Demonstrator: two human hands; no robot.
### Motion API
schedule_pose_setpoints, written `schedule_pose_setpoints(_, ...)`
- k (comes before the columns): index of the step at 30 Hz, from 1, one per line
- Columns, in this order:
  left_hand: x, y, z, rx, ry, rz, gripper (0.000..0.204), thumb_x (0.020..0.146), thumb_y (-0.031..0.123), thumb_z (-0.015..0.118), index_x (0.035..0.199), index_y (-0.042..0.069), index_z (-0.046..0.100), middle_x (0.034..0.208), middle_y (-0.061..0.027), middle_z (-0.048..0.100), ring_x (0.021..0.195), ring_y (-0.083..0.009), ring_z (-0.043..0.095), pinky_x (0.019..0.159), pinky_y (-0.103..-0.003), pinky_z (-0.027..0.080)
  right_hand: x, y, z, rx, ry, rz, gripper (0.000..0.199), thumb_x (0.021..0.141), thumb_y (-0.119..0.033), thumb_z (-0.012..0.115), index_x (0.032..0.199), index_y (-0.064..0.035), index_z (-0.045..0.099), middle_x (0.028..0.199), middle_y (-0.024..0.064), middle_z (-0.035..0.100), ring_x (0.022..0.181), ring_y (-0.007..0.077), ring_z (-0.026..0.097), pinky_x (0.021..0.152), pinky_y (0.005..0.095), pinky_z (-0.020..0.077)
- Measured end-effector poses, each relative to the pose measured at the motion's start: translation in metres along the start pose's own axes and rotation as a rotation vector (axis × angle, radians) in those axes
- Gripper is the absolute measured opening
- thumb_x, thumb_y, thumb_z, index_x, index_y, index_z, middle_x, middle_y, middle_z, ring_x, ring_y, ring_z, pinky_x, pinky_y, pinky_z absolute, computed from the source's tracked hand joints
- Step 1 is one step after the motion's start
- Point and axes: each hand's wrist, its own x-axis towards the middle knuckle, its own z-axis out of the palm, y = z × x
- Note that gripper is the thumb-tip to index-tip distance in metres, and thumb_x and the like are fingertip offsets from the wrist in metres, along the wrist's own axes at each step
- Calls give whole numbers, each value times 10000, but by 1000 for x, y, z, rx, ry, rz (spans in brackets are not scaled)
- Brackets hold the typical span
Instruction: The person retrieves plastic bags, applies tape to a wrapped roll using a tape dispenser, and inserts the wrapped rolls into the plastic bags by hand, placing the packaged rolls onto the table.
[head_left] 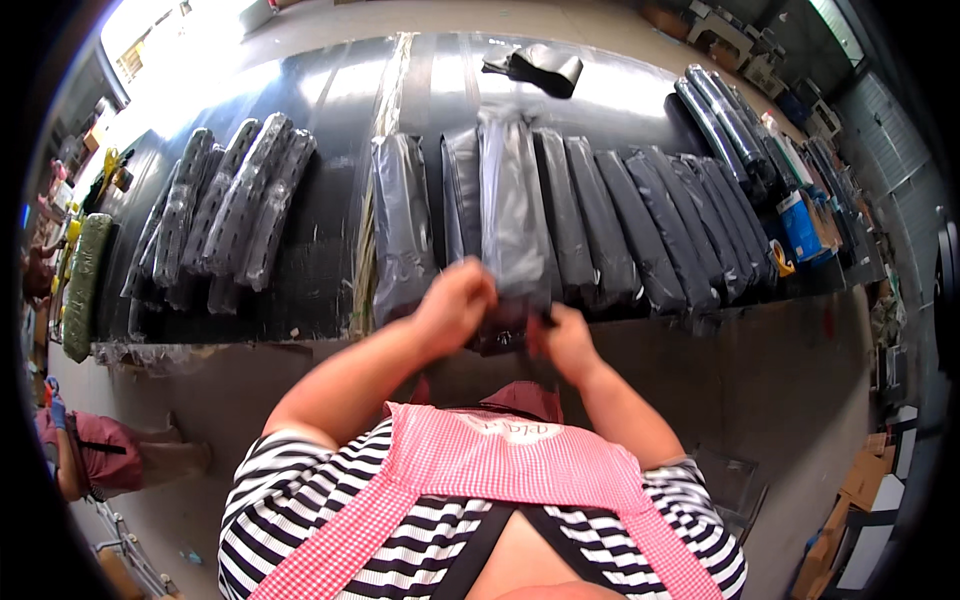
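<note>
A long, flat bundle in glossy dark plastic lies lengthwise before me, its near end at the table's front edge. My left hand is closed at the left side of that near end, fingers curled in on the plastic. Opposite it, my right hand pinches the near right corner; motion blurs its fingertips. What sits inside the wrapping is hidden. Just left lies another wrapped bundle, and to the right runs a row of similar dark bundles side by side.
The dark table carries a stack of plastic-wrapped rolls at left and a folded black sheet at the back. More rolls, a blue box and tape are at right. Another person is at lower left.
</note>
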Motion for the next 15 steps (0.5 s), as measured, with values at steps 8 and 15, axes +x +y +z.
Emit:
schedule_pose_setpoints(8,-65,27,-6,475,98,35,634,638,265,853,1173,73,572,1058,-151,564,1030,-365,529,929,-473,421,-34,45,30,198,-183,158,188,947,-169,639,1035,-5,666,907,45,672,728,134,642,638,267,542)
schedule_pose_setpoints(15,-92,-4,50,-42,314,-366,302,771,81,725,983,31,517,819,-136,599,747,-275,590,705,-381,483,-72,55,15,438,135,185,51,907,-71,623,954,-53,617,835,19,644,584,117,580,541,239,451)
